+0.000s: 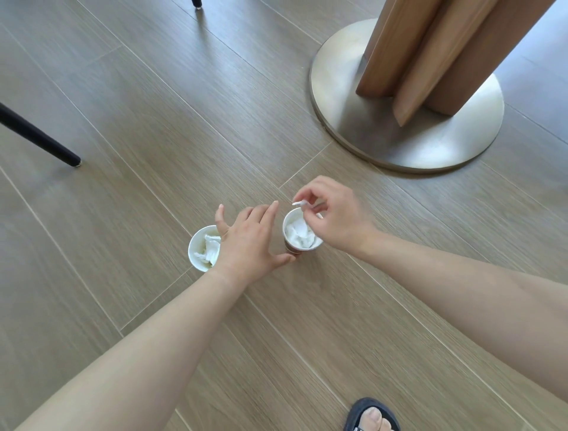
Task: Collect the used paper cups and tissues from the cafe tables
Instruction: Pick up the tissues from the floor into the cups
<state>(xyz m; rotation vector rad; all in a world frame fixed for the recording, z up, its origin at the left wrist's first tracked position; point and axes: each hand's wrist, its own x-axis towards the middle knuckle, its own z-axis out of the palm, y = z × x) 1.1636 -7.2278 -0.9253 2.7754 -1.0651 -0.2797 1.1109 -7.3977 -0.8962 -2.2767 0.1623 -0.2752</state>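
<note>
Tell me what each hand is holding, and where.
Right hand pinches a small white scrap by one end, above the right cup. Left hand holds nothing.

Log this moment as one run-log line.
left hand: open, thumb on right cup | right hand: pinching white scrap above right cup | left cup: on floor, tissue inside | both cups hold tissue

cups: 2 (203, 248) (302, 231) (both tissue-stuffed) | hands: 2 (249, 243) (333, 215) | chair legs: 2 (40, 137) (196, 3)
</note>
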